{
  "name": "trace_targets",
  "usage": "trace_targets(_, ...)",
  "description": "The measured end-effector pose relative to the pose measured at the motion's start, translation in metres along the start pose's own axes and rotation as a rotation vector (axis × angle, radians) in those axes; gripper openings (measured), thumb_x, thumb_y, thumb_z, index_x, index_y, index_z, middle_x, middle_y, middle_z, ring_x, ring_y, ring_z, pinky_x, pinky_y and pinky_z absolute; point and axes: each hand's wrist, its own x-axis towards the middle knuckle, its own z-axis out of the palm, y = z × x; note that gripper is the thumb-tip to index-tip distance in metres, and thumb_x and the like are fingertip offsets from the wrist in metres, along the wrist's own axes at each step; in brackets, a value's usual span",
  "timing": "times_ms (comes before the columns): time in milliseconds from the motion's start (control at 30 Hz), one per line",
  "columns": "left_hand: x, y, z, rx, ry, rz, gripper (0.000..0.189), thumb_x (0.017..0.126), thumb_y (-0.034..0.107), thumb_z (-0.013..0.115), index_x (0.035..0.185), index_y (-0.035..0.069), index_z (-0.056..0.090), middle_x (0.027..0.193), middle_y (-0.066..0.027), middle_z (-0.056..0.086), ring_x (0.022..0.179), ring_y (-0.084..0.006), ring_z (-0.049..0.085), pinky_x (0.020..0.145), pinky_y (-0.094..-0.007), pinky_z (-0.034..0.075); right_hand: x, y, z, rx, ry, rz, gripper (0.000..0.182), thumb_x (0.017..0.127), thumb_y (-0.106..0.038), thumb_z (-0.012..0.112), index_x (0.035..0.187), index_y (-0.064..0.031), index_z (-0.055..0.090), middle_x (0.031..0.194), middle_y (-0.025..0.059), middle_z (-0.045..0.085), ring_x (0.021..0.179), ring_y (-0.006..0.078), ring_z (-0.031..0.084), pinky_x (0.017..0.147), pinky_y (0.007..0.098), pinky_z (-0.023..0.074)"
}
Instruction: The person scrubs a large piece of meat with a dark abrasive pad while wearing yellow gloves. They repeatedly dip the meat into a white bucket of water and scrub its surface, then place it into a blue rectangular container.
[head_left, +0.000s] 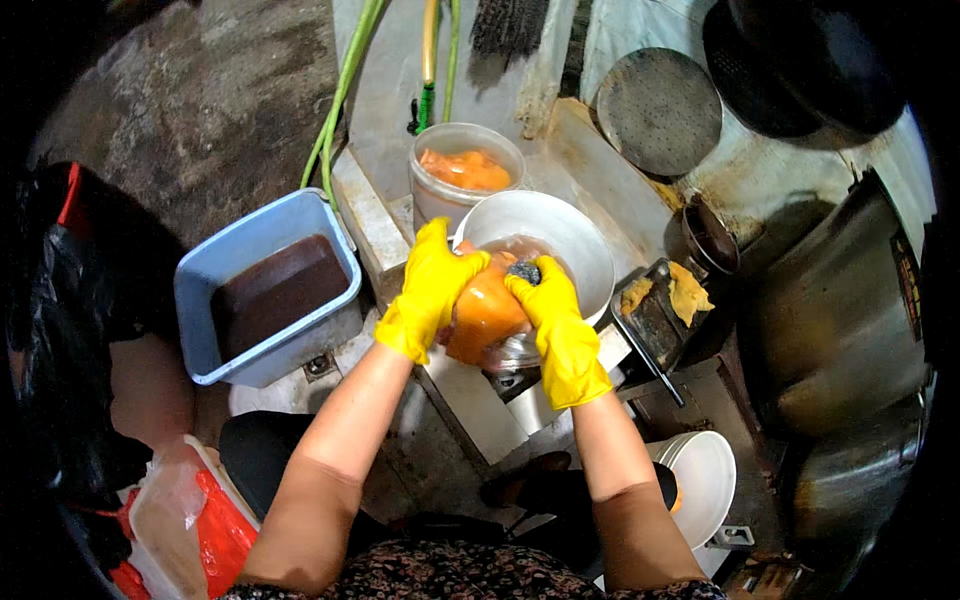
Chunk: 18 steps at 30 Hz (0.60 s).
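Note:
A clear plastic container (489, 315) with orange contents is tilted over the rim of a white bucket (589, 247). My left hand (435, 289), in a yellow rubber glove, grips its left side. My right hand (555, 315), gloved the same way, pinches a dark grey scouring pad (525, 271) against the upper right of the container. Murky liquid shows inside the bucket. Just behind it, a translucent bucket (461, 202) holds an orange item (466, 169) in liquid. The undersides of the container and pad are hidden by the gloves.
A blue basin (259, 292) of dark liquid stands left. Green hoses (337, 112) hang behind. At right are a perforated metal disc (660, 111), a tray with yellow scraps (652, 315) and large metal pots (832, 330). A white bucket (701, 491) stands lower right.

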Motion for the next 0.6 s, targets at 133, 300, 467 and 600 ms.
trace_targets(133, 0.021, 0.047, 0.002, 0.201, -0.306, -0.062, 0.067, 0.07, 0.04, 0.083, 0.115, -0.007, 0.067, 0.109, -0.031, 0.07, 0.105, -0.0456, 0.066, 0.089, -0.0463, 0.053, -0.015, -0.003, 0.002, 0.097, 0.122, -0.032, 0.038, 0.081, -0.023, 0.077, 0.112, -0.003, 0.07, 0.111, 0.0232, 0.068, 0.104, 0.042, 0.066, 0.089, 0.0475, 0.0519)
trace_targets(300, 0.032, 0.045, 0.007, 0.26, -0.379, -0.101, 0.047, 0.07, 0.034, 0.083, 0.097, -0.003, 0.073, 0.096, -0.027, 0.072, 0.092, -0.0405, 0.07, 0.081, -0.0453, 0.055, -0.029, -0.006, 0.009, 0.176, 0.46, -0.27, 0.027, 0.084, -0.01, 0.073, 0.11, -0.0035, 0.069, 0.104, 0.0198, 0.068, 0.096, 0.0401, 0.067, 0.084, 0.0439, 0.0534)
trace_targets(467, 0.01, 0.063, 0.023, 0.117, -0.096, 0.193, 0.028, 0.073, 0.021, 0.08, 0.093, 0.002, 0.072, 0.082, -0.0158, 0.07, 0.076, -0.0328, 0.067, 0.072, -0.0401, 0.054, -0.032, -0.004, 0.011, 0.351, 0.532, -0.267, 0.031, 0.083, -0.003, 0.074, 0.112, 0.0001, 0.065, 0.103, 0.0173, 0.066, 0.093, 0.0341, 0.066, 0.084, 0.0404, 0.0532)
trace_targets(600, -0.038, 0.079, 0.006, 0.059, 0.09, 0.363, 0.02, 0.076, 0.01, 0.078, 0.093, 0.003, 0.07, 0.084, -0.0137, 0.067, 0.075, -0.0309, 0.065, 0.071, -0.0384, 0.053, -0.04, -0.01, -0.001, 0.349, 0.48, -0.431, 0.032, 0.082, -0.004, 0.075, 0.112, 0.0002, 0.065, 0.103, 0.017, 0.066, 0.093, 0.035, 0.065, 0.083, 0.0403, 0.053)
